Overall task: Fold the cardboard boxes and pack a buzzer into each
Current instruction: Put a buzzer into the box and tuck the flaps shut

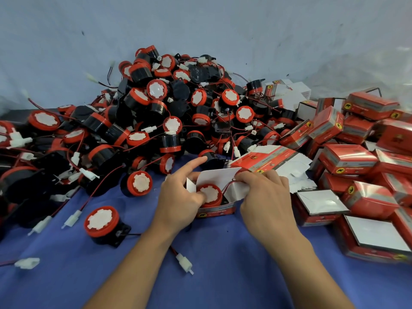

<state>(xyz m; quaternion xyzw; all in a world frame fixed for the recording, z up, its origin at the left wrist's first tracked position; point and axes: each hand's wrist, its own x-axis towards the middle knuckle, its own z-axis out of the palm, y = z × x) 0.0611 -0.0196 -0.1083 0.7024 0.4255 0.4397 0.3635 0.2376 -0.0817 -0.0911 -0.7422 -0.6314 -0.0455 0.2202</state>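
A small red cardboard box [219, 209] stands open on the blue cloth with its white lid flap [217, 176] raised. A red and black buzzer [210, 195] sits inside it, white face up. My left hand [180, 197] grips the box's left side, thumb on the buzzer, index finger pointing out. My right hand [265, 195] pinches the right side flap and the buzzer's red wire. A stack of flat unfolded boxes [272, 159] lies just behind.
A big heap of loose buzzers [156, 112] with wires fills the back and left. One loose buzzer [102, 221] lies front left, with white connectors [185, 263] scattered nearby. Closed and open red boxes [361, 166] pile up on the right. Blue cloth [223, 264] covers the table.
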